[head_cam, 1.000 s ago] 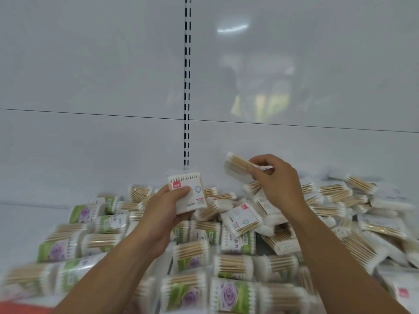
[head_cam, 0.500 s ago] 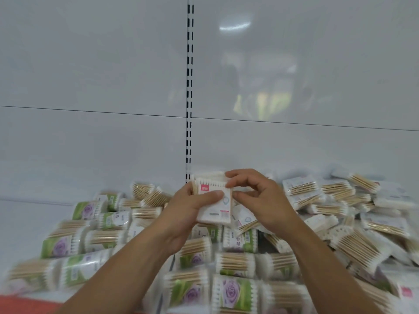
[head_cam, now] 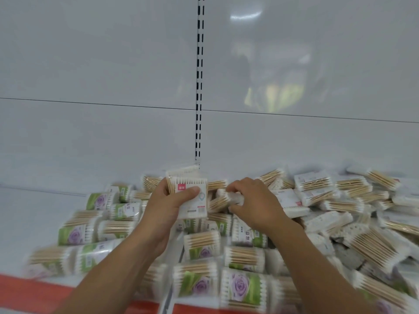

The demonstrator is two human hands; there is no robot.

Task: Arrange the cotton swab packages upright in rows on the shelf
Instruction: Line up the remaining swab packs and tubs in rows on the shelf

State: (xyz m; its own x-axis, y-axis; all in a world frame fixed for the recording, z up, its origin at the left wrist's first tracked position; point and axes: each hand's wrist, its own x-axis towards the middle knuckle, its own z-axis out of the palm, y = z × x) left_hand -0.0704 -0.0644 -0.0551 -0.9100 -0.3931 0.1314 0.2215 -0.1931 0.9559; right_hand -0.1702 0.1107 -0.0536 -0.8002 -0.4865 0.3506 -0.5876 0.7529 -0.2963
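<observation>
A white back panel [head_cam: 90,64] fills the upper part of the view, split by a black slotted strip [head_cam: 199,87] that runs down to the goods. Below it the white shelf [head_cam: 27,214] has a red front edge [head_cam: 27,291] at the bottom left. Across the shelf sprawls a loose heap of cotton swab packages, all lying flat or tilted: green-labelled packages [head_cam: 244,288] with a purple flower in the middle and on the left, plain white packages [head_cam: 317,184] on the right.

The left hand [head_cam: 167,207] is raised over the middle of the heap and grips a small stack of white packages [head_cam: 192,189] held upright, swab tips up. Its thumb lies across the front label and its fingers [head_cam: 161,185] wrap round the stack's left edge.

Just to the right, the right hand [head_cam: 256,202] reaches down into the heap, its fingers [head_cam: 237,186] curled narrowly over a lying package [head_cam: 235,198], with the thumb beneath it. The two hands are close together but apart.
</observation>
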